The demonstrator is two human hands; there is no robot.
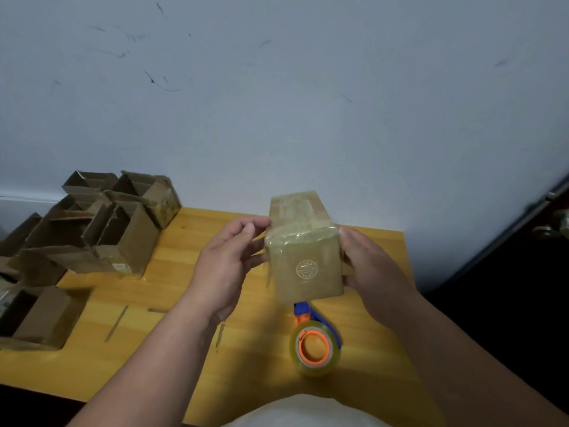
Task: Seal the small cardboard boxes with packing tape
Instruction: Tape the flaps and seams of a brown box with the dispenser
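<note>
I hold a small cardboard box (pixel 304 251) in the air above the wooden table (pixel 172 272), with glossy tape over its top and upper end. A round white stamp shows on the face turned to me. My left hand (pixel 229 263) grips its left side, thumb and fingertips near the top edge. Along the right side my right hand (pixel 369 266) holds the box with fingers curled round it. A tape dispenser (pixel 315 343) with a clear roll, orange hub and blue handle lies on the table just below the box.
Several open cardboard boxes (pixel 101 229) are piled at the table's back left, and one more box (pixel 40 315) lies on its side at the left edge. A pale wall rises behind. A dark door with a handle (pixel 551 229) stands at the right.
</note>
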